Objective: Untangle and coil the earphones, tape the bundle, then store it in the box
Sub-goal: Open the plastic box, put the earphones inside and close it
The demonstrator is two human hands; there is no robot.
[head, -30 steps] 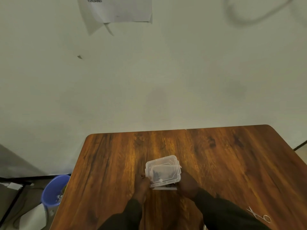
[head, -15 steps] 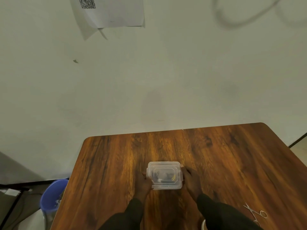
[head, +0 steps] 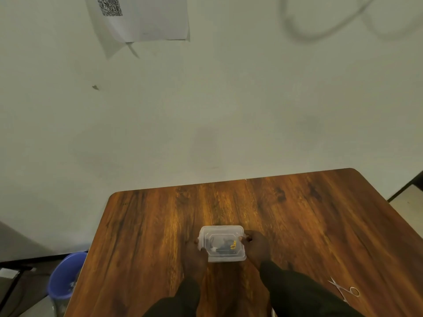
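Observation:
A small clear plastic box (head: 221, 232) with its lid on rests flat on the wooden table (head: 297, 220). Through the lid I see the dark earphone bundle (head: 223, 245) with a yellow bit of tape on it. My left hand (head: 194, 257) presses against the box's left side, thumb on the lid's edge. My right hand (head: 255, 248) grips the right side, fingertips on the lid's rim. Both sleeves are dark.
Small metal scissors (head: 344, 291) lie on the table at the near right. A blue bin (head: 65, 277) stands on the floor left of the table. The table's far edge meets a pale wall with a paper sheet (head: 146, 19) taped high up.
The lid was tilted above the box a second ago; it now sits flat on the box. Both hands have settled at the box's sides.

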